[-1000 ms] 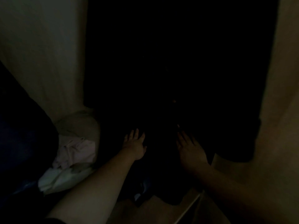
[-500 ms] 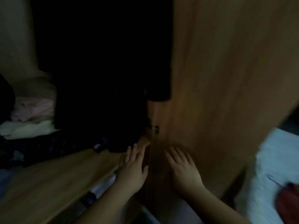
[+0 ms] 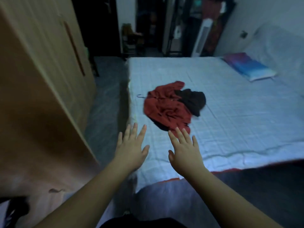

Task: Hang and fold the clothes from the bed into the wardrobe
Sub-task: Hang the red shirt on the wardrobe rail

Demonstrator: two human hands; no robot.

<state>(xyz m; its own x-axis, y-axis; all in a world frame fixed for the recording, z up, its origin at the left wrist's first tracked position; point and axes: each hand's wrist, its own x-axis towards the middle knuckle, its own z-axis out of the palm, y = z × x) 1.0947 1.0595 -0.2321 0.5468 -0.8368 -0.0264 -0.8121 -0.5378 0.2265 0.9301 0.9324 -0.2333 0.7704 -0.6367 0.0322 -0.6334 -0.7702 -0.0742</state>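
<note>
Left hand point(image 3: 130, 149) and right hand point(image 3: 185, 151) hover, fingers point(image 3: 141, 134) spread apart, empty, above the pale checked bed point(image 3: 230, 122) near a crumpled red garment point(image 3: 166, 107).

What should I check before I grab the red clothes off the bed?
1. Left hand free: ok, open, holding nothing.
2. Right hand free: ok, open too.
3. Red garment in sight on the bed: ok.
4. Nothing on top of it: not ok, a black garment lies partly over it.
5. Hanger inside the red garment: cannot tell, only a hook shows.
6. Wardrobe ready: cannot tell.
</note>
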